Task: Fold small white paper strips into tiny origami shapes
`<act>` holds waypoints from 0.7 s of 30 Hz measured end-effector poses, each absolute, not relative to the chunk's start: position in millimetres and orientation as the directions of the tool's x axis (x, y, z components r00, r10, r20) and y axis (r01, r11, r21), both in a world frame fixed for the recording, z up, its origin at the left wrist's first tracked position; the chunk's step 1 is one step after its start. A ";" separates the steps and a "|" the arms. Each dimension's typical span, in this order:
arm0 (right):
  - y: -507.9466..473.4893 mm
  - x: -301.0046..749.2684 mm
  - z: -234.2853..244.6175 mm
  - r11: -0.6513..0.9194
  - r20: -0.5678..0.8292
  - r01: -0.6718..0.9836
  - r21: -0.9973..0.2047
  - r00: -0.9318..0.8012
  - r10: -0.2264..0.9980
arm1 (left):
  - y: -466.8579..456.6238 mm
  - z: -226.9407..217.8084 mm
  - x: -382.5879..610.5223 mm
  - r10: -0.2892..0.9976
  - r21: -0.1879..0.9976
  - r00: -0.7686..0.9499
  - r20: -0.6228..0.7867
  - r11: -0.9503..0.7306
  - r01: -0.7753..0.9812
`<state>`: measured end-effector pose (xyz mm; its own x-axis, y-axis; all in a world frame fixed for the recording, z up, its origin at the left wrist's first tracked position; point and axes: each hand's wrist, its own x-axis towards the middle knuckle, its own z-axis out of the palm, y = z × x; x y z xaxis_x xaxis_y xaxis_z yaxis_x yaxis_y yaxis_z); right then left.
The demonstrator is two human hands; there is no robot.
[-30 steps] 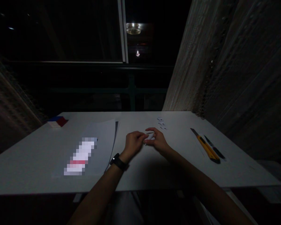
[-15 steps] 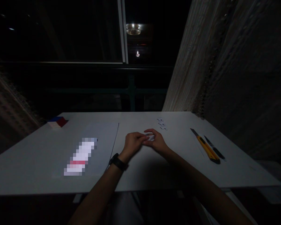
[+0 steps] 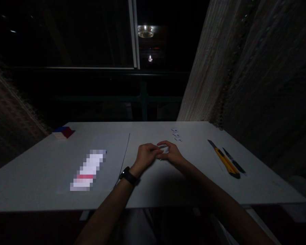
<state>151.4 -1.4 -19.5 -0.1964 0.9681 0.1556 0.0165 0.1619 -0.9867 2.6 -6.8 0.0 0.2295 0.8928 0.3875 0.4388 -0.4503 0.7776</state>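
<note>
Close together over the middle of the white table (image 3: 153,195), both my hands grip one small piece of white paper (image 3: 164,148). My left hand (image 3: 147,156), with a dark watch (image 3: 129,175) on its wrist, pinches the paper's left side. My right hand (image 3: 172,153) curls round it from the right, thumb and fingers forming a ring. The fingers hide part of the paper, and its exact shape is hard to make out in the dim light. Beyond the right hand lie several small white paper pieces with dark marks (image 3: 177,135).
On the right lie a yellow utility knife (image 3: 225,161) and a slimmer dark-handled knife (image 3: 233,160). At left are white paper sheets (image 3: 114,153) under a bright blurred-out object (image 3: 89,168). A colored cube (image 3: 63,132) sits at the far left, and a curtain (image 3: 196,78) hangs behind.
My fingers have shifted slightly around the paper, and a small pale tip now shows below them. Both arms stay almost where they were.
</note>
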 end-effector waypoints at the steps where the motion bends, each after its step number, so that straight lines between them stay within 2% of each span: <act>1: -1.6 151.2 -19.9 0.156 0.153 0.001 -0.988 -0.203 0.967 | -6.7 0.0 2.8 0.898 0.787 0.228 0.376 -0.439 0.433; 7: -3.0 151.4 -18.9 0.135 0.147 -0.062 -0.989 -0.248 0.958 | -7.3 1.2 4.4 0.943 0.873 0.188 0.276 -0.328 0.360; 12: -6.1 153.6 -13.5 0.129 0.129 -0.022 -0.991 -0.279 0.951 | -3.9 -2.4 3.9 0.958 0.918 0.191 0.215 -0.266 0.296; 17: -7.6 155.0 -10.2 0.100 0.089 0.020 -0.995 -0.309 0.947 | 0.2 -7.8 2.3 0.966 0.922 0.177 0.189 -0.236 0.305; 21: -6.7 153.0 -10.5 0.055 0.045 0.034 -0.998 -0.235 0.971 | -0.9 -7.5 2.2 0.956 0.905 0.214 0.202 -0.265 0.331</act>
